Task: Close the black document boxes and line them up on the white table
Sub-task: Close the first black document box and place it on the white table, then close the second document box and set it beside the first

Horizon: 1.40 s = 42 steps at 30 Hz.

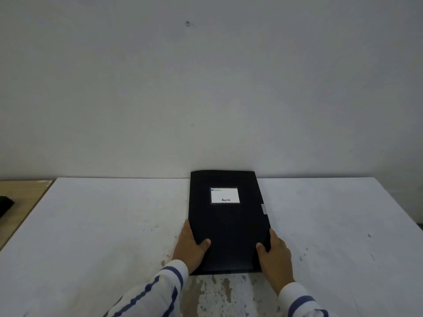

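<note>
One black document box (229,223) lies flat on the white table (103,225), lid down, its far end near the wall. A white label (224,195) sits on its top and a small grey clasp (264,209) on its right edge. My left hand (191,245) grips the box's near left edge, thumb on top. On the near right edge my right hand (273,252) holds it the same way. Both sleeves are white with blue stripes.
A pale grey wall (206,88) rises right behind the table's far edge. To the left stands a wooden surface (20,202) with a dark object (5,205) at the frame edge. Worn, stained patches mark the table near me (217,294).
</note>
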Tool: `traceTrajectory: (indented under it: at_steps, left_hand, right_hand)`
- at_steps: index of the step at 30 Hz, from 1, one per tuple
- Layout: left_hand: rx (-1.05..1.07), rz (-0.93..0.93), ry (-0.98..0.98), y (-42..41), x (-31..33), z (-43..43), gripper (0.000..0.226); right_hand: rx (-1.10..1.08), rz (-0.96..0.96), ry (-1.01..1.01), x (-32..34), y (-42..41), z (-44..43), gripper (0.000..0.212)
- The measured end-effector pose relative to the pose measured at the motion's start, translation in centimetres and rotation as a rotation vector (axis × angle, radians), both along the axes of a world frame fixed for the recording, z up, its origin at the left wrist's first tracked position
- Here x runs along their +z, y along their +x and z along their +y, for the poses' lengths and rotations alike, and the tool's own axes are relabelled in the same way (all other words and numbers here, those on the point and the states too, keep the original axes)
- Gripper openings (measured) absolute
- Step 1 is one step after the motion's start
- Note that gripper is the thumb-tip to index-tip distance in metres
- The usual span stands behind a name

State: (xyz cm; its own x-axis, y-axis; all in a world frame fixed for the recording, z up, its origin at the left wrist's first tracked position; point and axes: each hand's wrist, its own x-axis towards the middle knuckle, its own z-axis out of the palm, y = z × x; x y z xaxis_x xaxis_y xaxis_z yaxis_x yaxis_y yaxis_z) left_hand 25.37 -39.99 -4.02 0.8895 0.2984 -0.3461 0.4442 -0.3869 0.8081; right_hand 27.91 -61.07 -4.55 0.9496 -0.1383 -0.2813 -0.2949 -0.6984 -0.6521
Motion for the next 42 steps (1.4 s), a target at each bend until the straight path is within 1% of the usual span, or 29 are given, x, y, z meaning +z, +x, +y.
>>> traceTrajectory:
  at_steps: [4,8,11,14,18,22,24,31,36,42]
  left_hand:
    - [0.011,0.010,0.027,0.4,-0.1,-0.3,0.072]
    - [0.004,0.015,0.043,0.4,0.0,-0.3,0.072]
    - [-0.003,0.018,0.068,0.2,0.2,-0.2,0.072]
    - [-0.005,0.034,0.110,-0.4,0.5,0.0,0.077]
    - [-0.024,0.058,0.170,-2.0,1.0,1.2,0.082]
    - [-0.058,0.055,0.261,-3.9,1.9,4.0,0.076]
    - [-0.071,0.044,0.300,-5.3,2.5,6.1,0.074]
    - [-0.029,-0.001,0.407,-12.3,5.0,15.5,0.067]
    - [0.019,-0.021,0.469,-19.9,6.9,24.6,0.064]
    - [0.140,-0.011,0.507,-29.0,8.9,34.3,0.062]
  right_hand:
    - [0.014,-0.012,-0.003,-0.4,0.4,-0.3,0.061]
    - [0.037,-0.007,-0.047,-0.6,0.6,-0.3,0.061]
    - [0.079,-0.020,-0.206,-0.2,0.5,0.1,0.061]
    - [0.160,-0.091,-0.334,0.4,0.1,1.1,0.063]
    - [0.350,-0.164,-0.344,1.6,-0.8,4.2,0.061]
    - [0.533,-0.209,-0.336,3.2,-2.3,8.8,0.060]
    - [0.592,-0.226,-0.328,3.9,-3.3,11.6,0.059]
    - [0.632,-0.325,-0.292,6.2,-9.5,22.9,0.053]
    - [0.666,-0.347,-0.241,7.6,-15.7,32.2,0.050]
    - [0.758,-0.398,-0.167,9.0,-23.7,42.7,0.048]
